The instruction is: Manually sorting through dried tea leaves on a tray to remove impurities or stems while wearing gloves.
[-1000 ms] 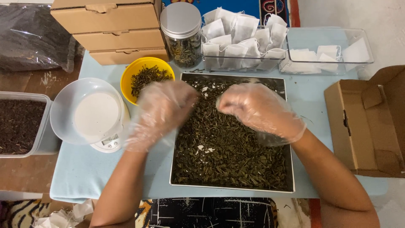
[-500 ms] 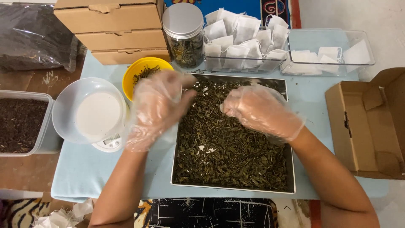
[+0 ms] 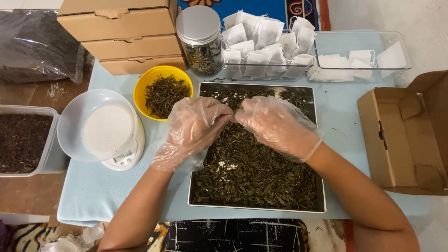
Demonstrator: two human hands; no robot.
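Now both my gloved hands meet over the upper middle of the tray (image 3: 322, 186), fingertips almost touching. My left hand (image 3: 193, 130) is curled, its fingers bunched together and pointing right, down at the dried leaves (image 3: 252, 177); whether a pinch of leaves sits between them I cannot tell through the loose plastic glove. My right hand (image 3: 275, 126) lies palm down, fingers drawn together and bent toward the left hand, resting on or just above the leaves.

The leaves fill the square metal tray, which sits in the middle of the pale blue worktop (image 3: 93, 191). Just beyond my left hand stands a yellow bowl (image 3: 140, 91) with more leaves. Left of it is a white scale (image 3: 116, 154) carrying a clear dish (image 3: 74, 116). Behind the tray stand a lidded jar (image 3: 199, 39) of leaves, a clear bin of filled white sachets (image 3: 261, 42), and a second bin (image 3: 396, 70) holding a few flat ones. Stacked cardboard boxes (image 3: 126, 32) sit at the back left, and an open carton (image 3: 406, 135) lies to my right.
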